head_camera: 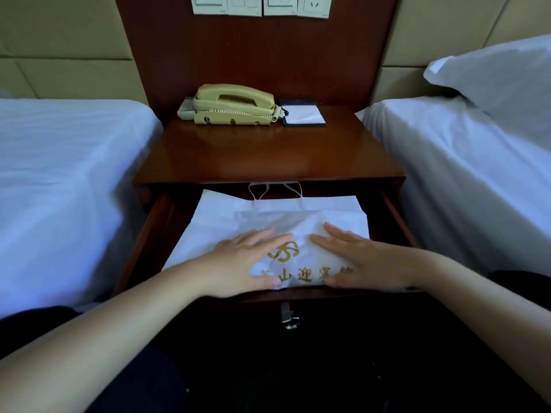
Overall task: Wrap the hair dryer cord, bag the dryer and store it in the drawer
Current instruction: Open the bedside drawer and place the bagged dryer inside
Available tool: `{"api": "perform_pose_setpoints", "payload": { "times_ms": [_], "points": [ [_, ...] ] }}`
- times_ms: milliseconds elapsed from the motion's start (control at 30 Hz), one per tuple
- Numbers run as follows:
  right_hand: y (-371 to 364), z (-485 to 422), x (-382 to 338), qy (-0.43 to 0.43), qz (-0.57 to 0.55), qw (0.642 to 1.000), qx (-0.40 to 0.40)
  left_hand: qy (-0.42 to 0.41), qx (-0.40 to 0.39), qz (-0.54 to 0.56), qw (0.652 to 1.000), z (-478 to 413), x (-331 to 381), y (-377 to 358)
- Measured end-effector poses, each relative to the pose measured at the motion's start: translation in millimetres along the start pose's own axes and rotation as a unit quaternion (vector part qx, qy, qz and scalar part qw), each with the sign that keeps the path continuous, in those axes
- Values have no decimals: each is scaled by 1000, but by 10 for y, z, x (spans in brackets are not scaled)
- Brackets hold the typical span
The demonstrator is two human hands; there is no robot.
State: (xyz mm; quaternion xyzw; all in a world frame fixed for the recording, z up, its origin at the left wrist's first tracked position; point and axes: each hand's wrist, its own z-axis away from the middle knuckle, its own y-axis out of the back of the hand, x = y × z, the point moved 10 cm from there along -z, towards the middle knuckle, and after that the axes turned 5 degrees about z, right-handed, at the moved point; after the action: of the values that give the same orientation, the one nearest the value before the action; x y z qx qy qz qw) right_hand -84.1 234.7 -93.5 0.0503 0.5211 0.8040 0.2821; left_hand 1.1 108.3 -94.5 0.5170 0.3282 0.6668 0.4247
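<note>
A white cloth bag (pixel 286 222) with a gold logo and gold characters lies in the open drawer (pixel 396 216) of the wooden nightstand. Its white drawstrings (pixel 262 190) trail toward the back of the drawer. My left hand (pixel 241 260) presses flat on the bag's left part, fingers straight. On the bag's right part my right hand (pixel 360 260) lies flat the same way. Both thumbs sit at the bag's near edge. The hair dryer and its cord are hidden; the bag bulges slightly between my hands.
On the nightstand top (pixel 268 153) stand a beige telephone (pixel 232 105) and a notepad in a dark holder (pixel 302 114). White-sheeted beds (pixel 59 180) flank the nightstand on both sides, with a pillow (pixel 501 70) at the right. A metal drawer handle (pixel 287 315) hangs on the front.
</note>
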Motion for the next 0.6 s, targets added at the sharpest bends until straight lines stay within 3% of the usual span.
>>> {"api": "perform_pose_setpoints", "payload": {
  "times_ms": [367,600],
  "points": [
    [212,-452,171,1,2,993,117,39,32,-123,991,-332,-251,98],
    [577,-632,229,-75,86,973,203,122,81,-127,981,-512,-587,344]
  ]
}}
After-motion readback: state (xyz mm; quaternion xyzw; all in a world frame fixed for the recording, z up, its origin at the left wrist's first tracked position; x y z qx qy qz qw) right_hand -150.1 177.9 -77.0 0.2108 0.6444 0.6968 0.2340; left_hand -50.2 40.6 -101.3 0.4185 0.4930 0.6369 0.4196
